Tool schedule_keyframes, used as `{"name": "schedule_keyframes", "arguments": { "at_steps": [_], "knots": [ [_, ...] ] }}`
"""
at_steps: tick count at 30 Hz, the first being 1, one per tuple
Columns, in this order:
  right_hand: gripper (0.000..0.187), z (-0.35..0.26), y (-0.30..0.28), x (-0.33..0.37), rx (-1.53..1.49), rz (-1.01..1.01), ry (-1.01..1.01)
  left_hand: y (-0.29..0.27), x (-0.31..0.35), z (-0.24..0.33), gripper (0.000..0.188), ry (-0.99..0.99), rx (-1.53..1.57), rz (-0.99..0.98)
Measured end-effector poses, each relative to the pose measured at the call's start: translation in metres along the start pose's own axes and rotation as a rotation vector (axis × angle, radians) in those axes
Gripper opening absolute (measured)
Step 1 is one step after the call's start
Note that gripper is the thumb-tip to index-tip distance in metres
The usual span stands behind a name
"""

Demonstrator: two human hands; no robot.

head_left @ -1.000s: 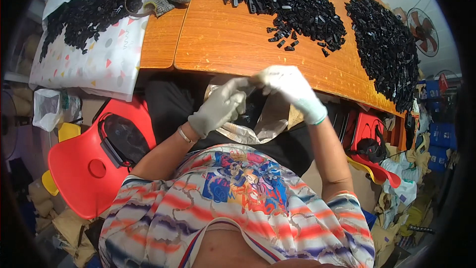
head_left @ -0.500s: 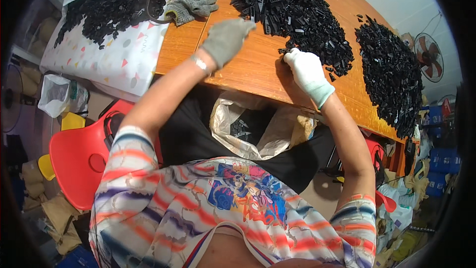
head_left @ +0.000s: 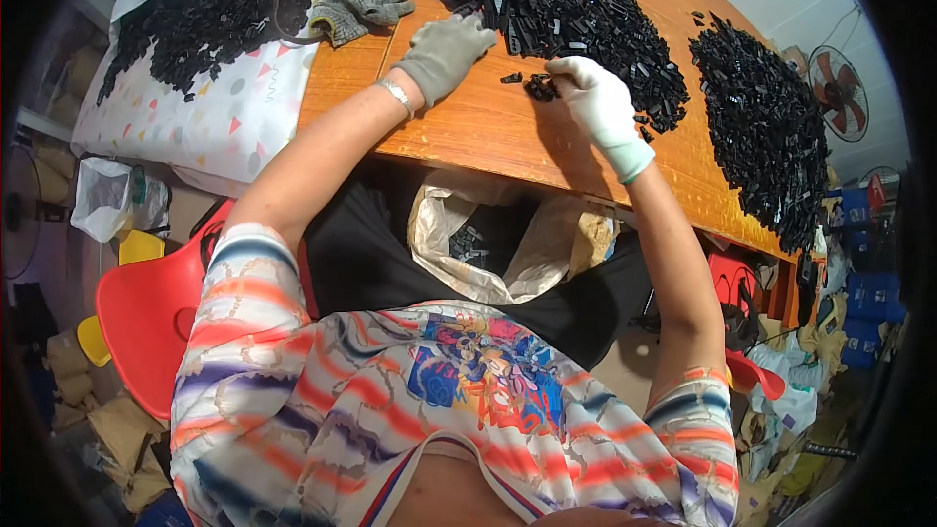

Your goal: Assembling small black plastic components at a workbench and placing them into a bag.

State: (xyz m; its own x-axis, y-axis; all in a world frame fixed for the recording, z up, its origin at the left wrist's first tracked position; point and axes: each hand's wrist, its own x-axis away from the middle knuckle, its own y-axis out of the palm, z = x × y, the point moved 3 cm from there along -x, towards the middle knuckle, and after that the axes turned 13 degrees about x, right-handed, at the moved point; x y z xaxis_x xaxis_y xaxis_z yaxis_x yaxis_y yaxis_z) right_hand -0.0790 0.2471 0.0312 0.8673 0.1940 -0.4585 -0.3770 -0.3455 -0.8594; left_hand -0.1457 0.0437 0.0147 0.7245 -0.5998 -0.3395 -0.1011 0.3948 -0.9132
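Observation:
My left hand (head_left: 444,54), in a grey glove, is at the near left edge of a large pile of small black plastic parts (head_left: 547,0). Its fingers are curled in, and what they hold, if anything, is hidden. My right hand (head_left: 595,109), in a white glove, hovers near the pile's front edge with thumb and fingers pinched together. Just under those fingertips lies a small cluster of black plastic parts (head_left: 540,88); whether one is between the fingers cannot be made out. A single loose part (head_left: 510,78) rests left of the cluster.
Another heap of black parts (head_left: 761,127) covers the table's right side. More parts (head_left: 195,34) lie on a patterned white cloth (head_left: 234,127) at left, beside a spare grey glove (head_left: 366,2). An open sack (head_left: 439,254) with parts inside sits at my lap; a red chair (head_left: 146,322) stands left.
My left hand has shifted slightly left, its fingers curling down by the pile. The right hand has lifted a little, and a small cluster of black parts now shows clear of the pile below it.

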Motion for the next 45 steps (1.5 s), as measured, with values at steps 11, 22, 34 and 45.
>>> {"name": "schedule_keyframes", "arguments": {
  "at_steps": [11,22,34,45],
  "knots": [
    [0.015,-0.015,-0.001,0.019,0.024,-0.123,0.181,-0.011,0.055,0.018,0.032,0.036,0.294,0.077],
    [0.008,-0.03,0.036,-0.006,0.404,-0.106,-0.072,-0.008,0.033,0.015,0.025,-0.013,0.17,-0.019],
    [0.012,-0.027,0.037,-0.005,0.344,-0.134,0.002,-0.014,0.034,0.013,0.009,0.154,0.08,0.065],
    [0.023,-0.059,-0.002,-0.005,-0.418,-0.262,0.374,-0.025,0.044,0.014,0.019,-0.08,0.902,0.001]
  ]
}}
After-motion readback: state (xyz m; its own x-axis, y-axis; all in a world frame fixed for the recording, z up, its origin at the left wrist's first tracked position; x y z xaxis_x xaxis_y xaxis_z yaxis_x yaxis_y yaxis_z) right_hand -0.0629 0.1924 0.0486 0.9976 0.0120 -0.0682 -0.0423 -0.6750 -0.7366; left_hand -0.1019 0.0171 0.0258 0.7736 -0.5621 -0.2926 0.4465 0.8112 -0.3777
